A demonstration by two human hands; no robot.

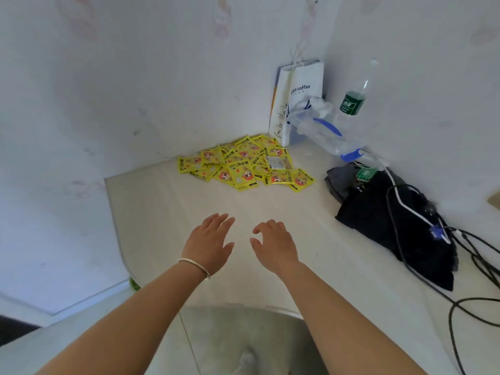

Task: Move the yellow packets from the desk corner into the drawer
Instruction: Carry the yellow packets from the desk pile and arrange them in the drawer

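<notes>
A loose heap of several yellow packets (243, 163) with cartoon prints lies in the far corner of the pale desk (162, 212), against the wall. My left hand (209, 243), with a thin bracelet on its wrist, hovers over the desk short of the heap, fingers spread and empty. My right hand (273, 246) is beside it, fingers curled slightly apart, holding nothing. Both hands are well apart from the packets. No drawer is visible.
A white paper coffee bag (300, 98) stands behind the heap. Clear plastic bottles (349, 120) lean at the right wall. A black cloth bundle (389, 217) with cables (476, 266) lies on the desk's right side. The desk's left edge drops off.
</notes>
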